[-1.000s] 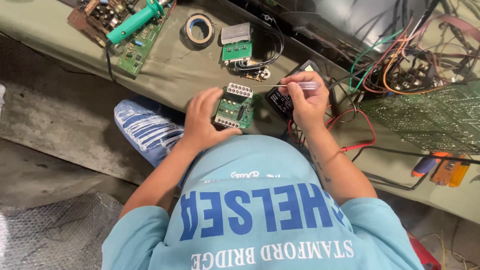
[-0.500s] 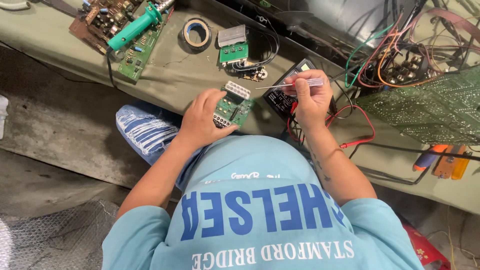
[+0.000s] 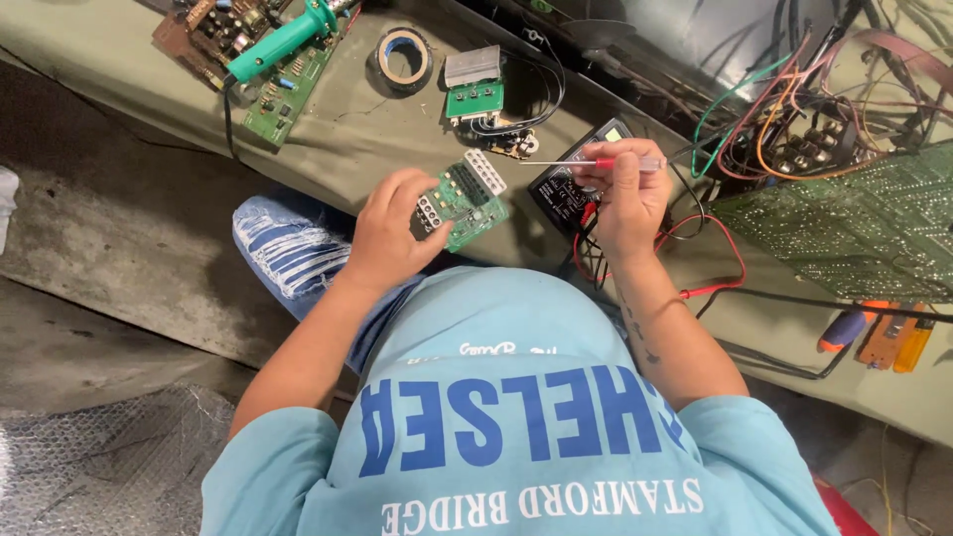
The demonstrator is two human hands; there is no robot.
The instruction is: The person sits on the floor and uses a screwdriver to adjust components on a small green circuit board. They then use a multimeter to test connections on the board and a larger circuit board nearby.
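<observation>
My left hand (image 3: 392, 228) grips a small green circuit board (image 3: 467, 201) with white connector blocks, held tilted above the workbench edge. My right hand (image 3: 623, 194) pinches a thin screwdriver (image 3: 606, 163) with a red and clear handle, its metal shaft pointing left toward the board, tip a little short of it. Under my right hand lies a black multimeter (image 3: 571, 189) with red and black leads (image 3: 710, 268) running off it.
On the olive-covered workbench (image 3: 347, 139) lie a green soldering gun (image 3: 283, 40) on a long circuit board (image 3: 288, 89), a roll of tape (image 3: 403, 58), a green module with a metal heatsink (image 3: 474, 84), a large green board (image 3: 854, 228), tangled wires (image 3: 794, 109) and tools (image 3: 879, 337).
The view has shifted slightly. My left hand has tilted the small board a little; my right hand has raised the screwdriver slightly, staying over the multimeter.
</observation>
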